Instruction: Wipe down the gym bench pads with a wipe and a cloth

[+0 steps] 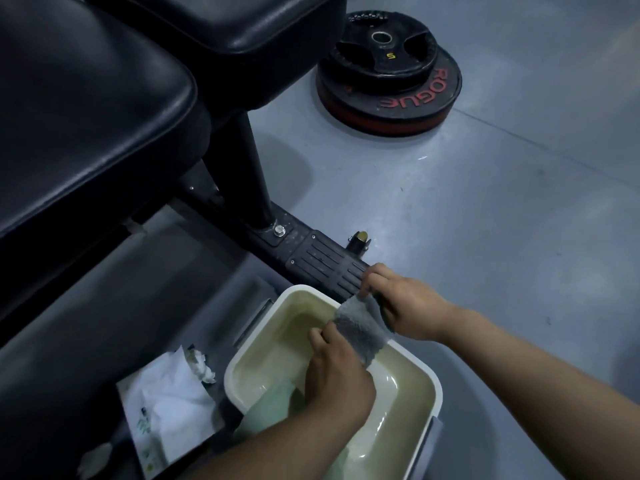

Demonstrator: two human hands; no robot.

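Observation:
Both my hands hold a grey fluffy cloth (363,329) stretched over a white basin (420,368) of yellowish water on the floor. My left hand (337,372) grips the cloth's near end, and my right hand (403,303) grips its far end above the basin's back rim. A pale green cloth (273,408) lies partly in the water below my left wrist. The black bench pads (86,109) fill the upper left, with a second pad (242,26) behind. A pack of white wipes (166,407) lies on the floor left of the basin.
The bench's black steel foot (311,258) with a bolt runs just behind the basin. Stacked black weight plates (389,71) marked ROGUE rest on the grey floor at the top right. A crumpled white wipe (201,367) lies by the pack.

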